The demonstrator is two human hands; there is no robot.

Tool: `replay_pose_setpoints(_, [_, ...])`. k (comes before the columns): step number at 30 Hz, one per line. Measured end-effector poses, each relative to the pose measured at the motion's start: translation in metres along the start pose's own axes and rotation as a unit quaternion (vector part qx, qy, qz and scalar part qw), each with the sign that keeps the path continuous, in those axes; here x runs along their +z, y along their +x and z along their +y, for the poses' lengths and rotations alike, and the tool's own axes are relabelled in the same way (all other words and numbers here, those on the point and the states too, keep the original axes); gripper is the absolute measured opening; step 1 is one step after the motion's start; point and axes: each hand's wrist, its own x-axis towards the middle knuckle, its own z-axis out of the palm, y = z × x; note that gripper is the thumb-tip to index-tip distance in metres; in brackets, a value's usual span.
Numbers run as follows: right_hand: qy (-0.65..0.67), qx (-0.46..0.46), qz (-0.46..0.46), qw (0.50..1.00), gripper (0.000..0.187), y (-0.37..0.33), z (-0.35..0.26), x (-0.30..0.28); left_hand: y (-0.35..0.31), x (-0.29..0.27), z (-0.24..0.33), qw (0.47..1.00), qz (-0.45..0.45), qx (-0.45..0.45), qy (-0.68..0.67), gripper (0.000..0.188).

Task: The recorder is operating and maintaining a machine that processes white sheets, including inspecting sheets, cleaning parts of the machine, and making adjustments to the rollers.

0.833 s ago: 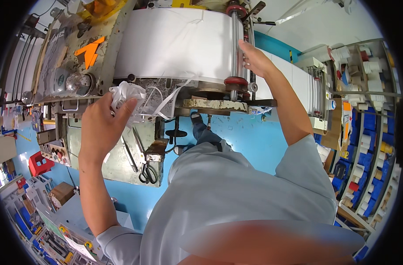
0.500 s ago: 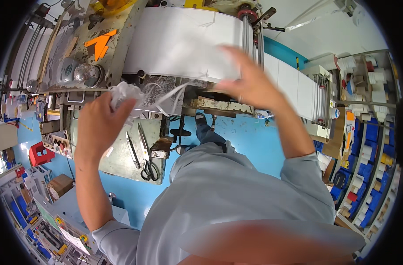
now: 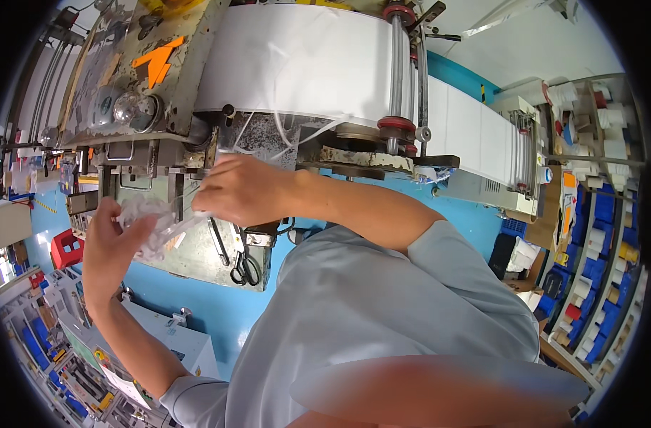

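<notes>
- The left hand grasps the crumpled white strip bundle, which lies left of the right hand.
- 1 strip stretches sideways between the 2 hands; the right hand seems to pinch its end.

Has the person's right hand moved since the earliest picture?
Yes. Judged against the metal roller, the right hand has moved far left and lower in view.
</notes>
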Motion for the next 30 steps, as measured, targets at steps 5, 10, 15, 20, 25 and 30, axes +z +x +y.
replay_pose_setpoints(5, [-0.003, -0.071, -0.003, 0.997, 0.017, 0.021, -0.021, 0.004, -0.014, -0.007, -0.032, 0.975, -0.168, -0.086, -0.119, 0.028])
replay_pose_setpoints(10, [-0.055, -0.057, 0.089, 0.993, 0.024, 0.019, -0.009, -0.020, -0.027, 0.015, -0.034, 0.863, -0.357, -0.003, -0.359, 0.037])
replay_pose_setpoints(15, [-0.036, 0.058, 0.057, 0.996, 0.026, 0.001, -0.014, -0.026, -0.040, 0.082, -0.037, 0.738, -0.001, -0.017, -0.675, 0.049])
replay_pose_setpoints(20, [-0.091, 0.091, 0.105, 0.986, 0.020, -0.008, -0.006, -0.031, -0.022, 0.113, 0.026, 0.727, 0.065, 0.015, -0.684, 0.052])
replay_pose_setpoints(25, [-0.104, 0.093, 0.048, 0.989, 0.019, -0.015, -0.006, -0.037, -0.024, 0.121, 0.031, 0.810, 0.118, 0.082, -0.568, 0.065])
replay_pose_setpoints(30, [-0.062, 0.124, 0.047, 0.989, 0.024, -0.011, -0.011, -0.042, -0.028, 0.101, 0.032, 0.915, 0.121, 0.173, -0.344, 0.050])
